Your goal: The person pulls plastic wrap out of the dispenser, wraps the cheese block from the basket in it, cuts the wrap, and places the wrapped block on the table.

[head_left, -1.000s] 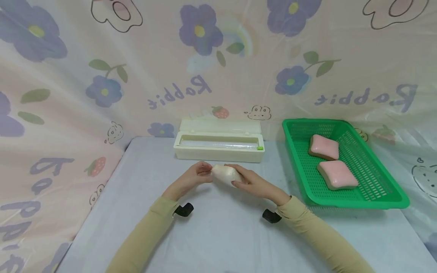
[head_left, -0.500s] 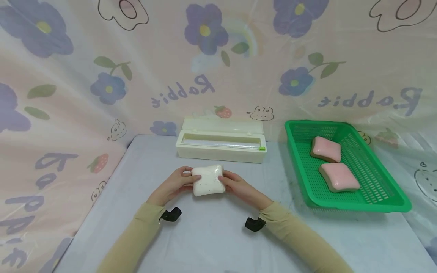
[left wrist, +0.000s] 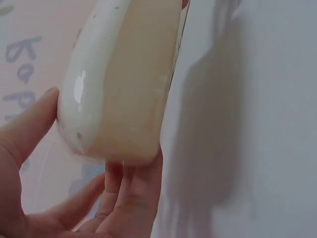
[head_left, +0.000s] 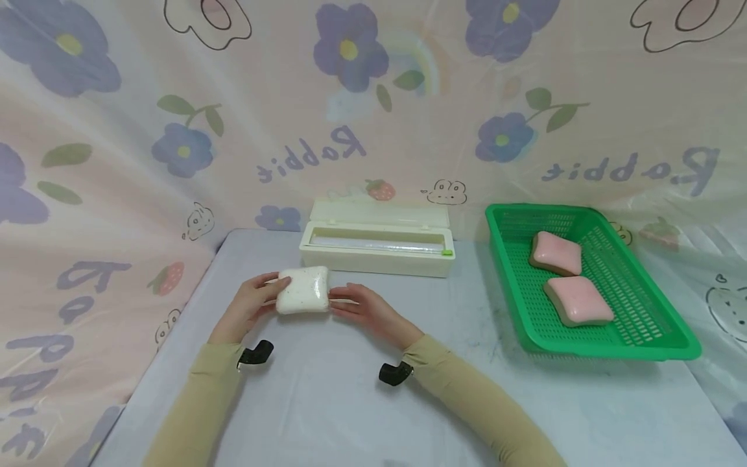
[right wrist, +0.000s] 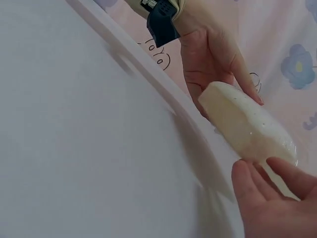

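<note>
A white, puffy square block (head_left: 303,290), shaped like a slice of bread and glossy as if wrapped in clear film, is held above the table left of the middle. My left hand (head_left: 249,303) grips its left edge, thumb on the white face and fingers behind; the left wrist view shows the block's pale tan side (left wrist: 136,94). At the opposite edge is my right hand (head_left: 373,311), its fingers fairly straight and their tips at the block's edge. In the right wrist view, these fingertips (right wrist: 242,168) meet the block's lower end; whether they pinch film is unclear.
A cream cling film dispenser (head_left: 377,263) stands behind the hands, lid raised, with a film roll inside and a green slider. On the right, a green basket (head_left: 513,292) contains two pink-topped blocks (head_left: 578,300) with brown sides. Patterned cloth hangs behind the table.
Turned from edge-on, the block now shows its broad white face. Both hands have moved left with it, and the right hand's grip has loosened to straighter fingers at the edge.
</note>
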`<action>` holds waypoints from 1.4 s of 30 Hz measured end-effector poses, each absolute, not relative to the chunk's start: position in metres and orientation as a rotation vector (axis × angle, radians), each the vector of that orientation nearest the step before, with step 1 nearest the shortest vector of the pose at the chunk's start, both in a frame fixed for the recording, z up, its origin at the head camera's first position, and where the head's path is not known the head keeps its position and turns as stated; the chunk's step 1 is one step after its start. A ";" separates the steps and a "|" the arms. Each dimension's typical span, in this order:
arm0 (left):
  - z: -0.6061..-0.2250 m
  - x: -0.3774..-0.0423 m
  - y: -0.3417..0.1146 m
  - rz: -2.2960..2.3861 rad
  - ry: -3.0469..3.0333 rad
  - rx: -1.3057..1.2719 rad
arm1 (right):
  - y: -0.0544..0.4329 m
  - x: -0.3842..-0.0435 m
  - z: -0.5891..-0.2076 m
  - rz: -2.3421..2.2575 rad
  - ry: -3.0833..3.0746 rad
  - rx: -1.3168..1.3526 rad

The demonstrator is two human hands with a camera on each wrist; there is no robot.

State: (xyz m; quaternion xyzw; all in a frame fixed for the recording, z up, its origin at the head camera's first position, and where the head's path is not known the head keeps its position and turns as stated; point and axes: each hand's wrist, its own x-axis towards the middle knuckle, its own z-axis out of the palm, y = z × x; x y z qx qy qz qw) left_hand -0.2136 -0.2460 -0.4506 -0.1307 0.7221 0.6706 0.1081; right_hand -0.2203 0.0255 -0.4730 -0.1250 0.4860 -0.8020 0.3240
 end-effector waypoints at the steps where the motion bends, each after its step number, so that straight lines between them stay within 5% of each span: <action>1: -0.450 -0.214 -0.250 1.960 2.157 -0.415 | 0.019 -0.221 -0.473 -2.131 1.238 -0.318; 22: -0.456 -0.214 -0.294 1.740 2.606 -0.686 | -0.057 -0.224 -0.485 -2.108 1.046 -0.203; 42: -0.444 -0.216 -0.290 1.663 2.737 -0.687 | -0.034 -0.234 -0.482 -2.120 1.115 -0.180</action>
